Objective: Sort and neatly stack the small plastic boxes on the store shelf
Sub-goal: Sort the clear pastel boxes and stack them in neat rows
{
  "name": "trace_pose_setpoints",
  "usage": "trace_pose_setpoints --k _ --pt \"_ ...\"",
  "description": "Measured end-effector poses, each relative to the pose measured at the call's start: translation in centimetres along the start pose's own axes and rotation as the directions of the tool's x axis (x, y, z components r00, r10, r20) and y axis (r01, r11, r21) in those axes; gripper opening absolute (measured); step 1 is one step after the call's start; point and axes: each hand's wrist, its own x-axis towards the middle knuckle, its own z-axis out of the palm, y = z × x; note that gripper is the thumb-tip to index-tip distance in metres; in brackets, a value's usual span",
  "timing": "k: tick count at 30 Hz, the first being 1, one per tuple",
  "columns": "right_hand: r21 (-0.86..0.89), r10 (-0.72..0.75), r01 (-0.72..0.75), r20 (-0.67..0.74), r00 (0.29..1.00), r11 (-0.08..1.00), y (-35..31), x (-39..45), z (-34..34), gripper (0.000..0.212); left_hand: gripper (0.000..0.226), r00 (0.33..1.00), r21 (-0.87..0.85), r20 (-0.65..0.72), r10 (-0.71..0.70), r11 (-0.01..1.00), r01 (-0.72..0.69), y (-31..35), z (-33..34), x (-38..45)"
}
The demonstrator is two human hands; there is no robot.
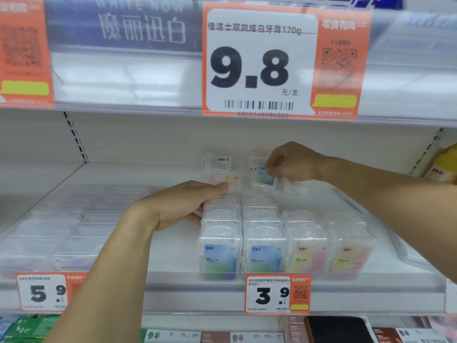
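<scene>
Small clear plastic boxes stand in rows on the white shelf (173,253). The two left rows carry blue-green labels (220,261), the two right rows pink-yellow labels (311,258). At the back, a box with its barcode side forward (217,162) sits on top of a pink-labelled box (230,180). My left hand (183,204) lies flat against the left side of the left row, its fingertips touching that pink-labelled box. My right hand (289,162) is pinched on a blue-labelled box (264,176) at the back, held tilted under another barcode box.
Flat clear boxes (61,233) fill the shelf's left part. A clear front rail carries price tags 5.9 (42,292) and 3.9 (278,294). The upper shelf edge with a large 9.8 tag (259,63) hangs close overhead. A yellow package (445,164) stands far right.
</scene>
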Motion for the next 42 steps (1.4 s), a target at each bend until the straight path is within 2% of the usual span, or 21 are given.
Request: trace_pose_setpoints --k 1,2,3,6,8,10,12,14,16,18,19,21,23,25,28,32,33,36,39,42 --pt "-0.102 -0.024 0.014 -0.101 0.995 0.995 0.5 0.7 0.0 0.02 0.041 0.999 -0.005 -0.046 0.011 1.0 -0.012 0.1 -0.1 0.1" --pt "-0.18 -0.021 -0.002 -0.13 0.991 0.984 1.2 1.4 0.0 0.035 0.043 0.993 -0.011 -0.115 0.026 1.0 -0.027 0.1 -0.1 0.3" --pt "-0.247 0.019 -0.044 -0.101 0.995 0.968 1.8 1.9 0.0 0.053 0.044 0.981 -0.021 -0.187 0.04 0.999 -0.045 0.2 -0.2 0.6" --pt "-0.378 0.226 -0.165 0.123 0.966 0.911 3.0 2.8 0.4 0.104 0.039 0.939 -0.049 -0.335 0.075 0.994 -0.097 0.0 -0.4 1.3" --pt "-0.401 0.26 -0.162 0.203 0.944 0.902 3.5 3.3 0.9 0.114 0.031 0.904 -0.032 -0.415 0.1 0.992 -0.124 -0.5 -0.7 1.8" --pt "-0.455 0.192 -0.104 0.152 0.97 0.885 3.7 3.7 1.2 0.108 0.024 0.874 -0.009 -0.471 0.119 0.99 -0.139 -0.7 -0.7 2.2" --pt "-0.39 0.086 -0.035 0.114 0.99 0.92 3.7 3.7 1.1 0.094 0.02 0.857 -0.003 -0.499 0.13 0.988 -0.152 -0.5 -0.5 2.4" --pt "-0.266 -0.016 0.043 0.104 0.994 0.963 3.8 3.5 0.6 0.076 0.017 0.837 0.023 -0.526 0.151 0.986 -0.164 -0.2 -0.4 2.5" --pt "-0.132 -0.058 0.068 0.077 0.995 0.989 4.0 2.9 -0.1 0.067 0.015 0.802 0.099 -0.565 0.197 0.98 -0.171 0.3 -0.6 2.5" --pt "0.142 -0.019 0.013 0.04 0.999 0.99 4.2 2.4 -1.0 0.059 0.016 0.784 0.226 -0.565 0.256 0.962 -0.151 1.1 -0.9 2.9" --pt "0.327 0.02 -0.031 0.039 0.999 0.945 4.3 2.1 -1.4 0.05 0.02 0.794 0.311 -0.543 0.273 0.944 -0.111 1.6 -1.0 3.2" --pt "0.637 0.061 -0.1 0.083 0.995 0.764 4.5 1.4 -2.4 0.035 0.028 0.837 0.501 -0.467 0.286 0.865 -0.017 2.6 -1.5 4.6" --pt "0.776 0.066 -0.159 0.15 0.987 0.61 4.8 0.6 -3.0 0.039 0.027 0.885 0.648 -0.366 0.288 0.762 0.021 3.4 -1.7 6.4" --pt "0.793 0.056 -0.186 0.189 0.98 0.58 4.9 -0.1 -3.3 0.035 0.031 0.929 0.746 -0.271 0.251 0.664 0.038 3.6 -1.8 8.1" --pt "0.786 0.063 -0.21 0.214 0.975 0.581 4.9 -0.6 -3.2 0.029 0.056 0.979 0.839 -0.131 0.158 0.543 0.024 3.8 -1.6 10.2" --pt "0.764 0.083 -0.213 0.206 0.975 0.609 5.6 -0.9 -2.7 0.028 0.075 0.997 0.87 -0.069 -0.039 0.486 0.079 3.6 -1.4 12.0" --pt "0.745 0.089 -0.204 0.191 0.978 0.635 5.7 -0.9 -2.5 0.026 0.076 0.996 0.877 -0.073 -0.047 0.474 0.087 3.4 -1.4 12.2" --pt "0.691 0.14 -0.155 0.079 0.987 0.706 6.0 -0.9 -2.0 0.019 0.08 0.991 0.88 -0.116 0.059 0.469 0.075 3.5 -1.7 12.2" --pt "0.725 0.124 -0.11 0.034 0.992 0.68 6.4 -1.5 -2.5 0.016 0.081 0.954 0.857 -0.182 0.238 0.514 0.035 4.7 -1.6 11.3" --pt "0.79 0.059 -0.091 0.069 0.996 0.607 7.0 -2.7 -3.3 0.043 0.07 0.904 0.792 -0.216 0.369 0.607 -0.059 6.5 -0.5 10.4"
